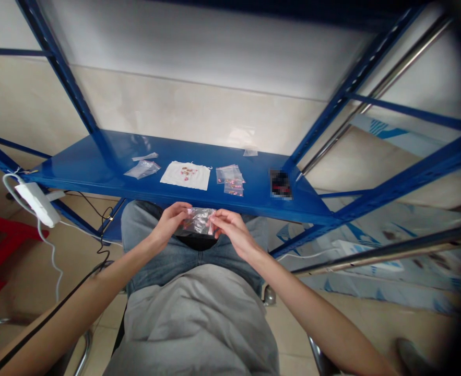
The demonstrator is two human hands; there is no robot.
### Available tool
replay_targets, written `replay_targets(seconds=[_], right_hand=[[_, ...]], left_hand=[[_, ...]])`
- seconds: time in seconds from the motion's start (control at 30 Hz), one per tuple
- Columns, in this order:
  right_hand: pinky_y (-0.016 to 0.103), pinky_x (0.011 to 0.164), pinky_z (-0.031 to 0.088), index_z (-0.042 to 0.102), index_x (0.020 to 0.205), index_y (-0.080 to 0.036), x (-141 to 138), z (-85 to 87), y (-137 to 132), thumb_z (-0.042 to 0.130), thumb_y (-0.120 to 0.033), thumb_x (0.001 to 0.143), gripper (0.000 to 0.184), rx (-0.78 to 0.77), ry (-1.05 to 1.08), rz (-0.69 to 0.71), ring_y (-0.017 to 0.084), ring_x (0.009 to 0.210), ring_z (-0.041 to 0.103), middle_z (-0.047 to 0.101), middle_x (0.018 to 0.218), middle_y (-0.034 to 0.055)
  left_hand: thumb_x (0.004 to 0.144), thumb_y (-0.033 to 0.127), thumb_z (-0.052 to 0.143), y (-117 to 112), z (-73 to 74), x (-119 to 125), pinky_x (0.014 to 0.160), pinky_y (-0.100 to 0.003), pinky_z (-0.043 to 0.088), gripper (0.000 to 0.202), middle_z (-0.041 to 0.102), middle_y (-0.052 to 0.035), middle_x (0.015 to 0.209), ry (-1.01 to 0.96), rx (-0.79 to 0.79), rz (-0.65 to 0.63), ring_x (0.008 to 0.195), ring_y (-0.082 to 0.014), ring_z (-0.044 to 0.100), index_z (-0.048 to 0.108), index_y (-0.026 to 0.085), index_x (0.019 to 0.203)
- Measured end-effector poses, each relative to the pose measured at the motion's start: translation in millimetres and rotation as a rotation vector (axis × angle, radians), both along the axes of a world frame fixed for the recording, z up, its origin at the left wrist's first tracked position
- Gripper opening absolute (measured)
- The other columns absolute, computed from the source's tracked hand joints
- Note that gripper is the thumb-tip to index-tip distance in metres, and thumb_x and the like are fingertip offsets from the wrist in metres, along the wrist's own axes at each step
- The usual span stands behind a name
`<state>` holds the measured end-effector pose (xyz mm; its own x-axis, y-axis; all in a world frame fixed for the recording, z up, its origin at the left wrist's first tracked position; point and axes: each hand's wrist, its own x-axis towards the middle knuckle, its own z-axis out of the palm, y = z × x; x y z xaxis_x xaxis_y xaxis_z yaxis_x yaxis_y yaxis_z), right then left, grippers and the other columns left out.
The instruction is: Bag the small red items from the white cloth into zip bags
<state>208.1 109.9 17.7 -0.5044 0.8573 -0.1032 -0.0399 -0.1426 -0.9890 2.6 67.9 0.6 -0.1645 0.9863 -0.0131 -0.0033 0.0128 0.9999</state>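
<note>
Over my lap, just in front of the blue shelf, a clear zip bag (199,221) is stretched between my two hands. My left hand (171,219) pinches its left end and my right hand (229,228) pinches the right end, where a reddish zip line shows. Whether anything lies inside the bag I cannot tell. On the shelf beyond, a white drawstring pouch (171,176) lies flat with several small pink and brown pieces (189,171) on it. To its right are zip bags (233,184) holding small pink and red pieces.
Flat clear bags (143,169) lie at the left of the blue shelf (199,151), and another small bag (250,151) at its back edge. A blurred-out dark object (281,184) sits at the right. A white power strip (38,203) hangs at the left end, with cables.
</note>
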Motion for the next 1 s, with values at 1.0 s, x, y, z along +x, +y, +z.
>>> replay_targets(seconds=[1.0], right_hand=[[0.021,0.048,0.04,0.07,0.078,-0.016,-2.6,-16.0,0.4,0.074,-0.05,0.078,0.035,0.049,-0.09,0.142,0.011,0.055,0.055,0.065,0.067,0.0023]], left_hand=[[0.089,0.029,0.061,-19.5,0.2,28.4,0.073,-0.028,0.041,0.014,0.067,-0.0037,0.082,0.482,0.269,-0.222,0.078,-0.019,0.058,0.067,0.02,0.08]])
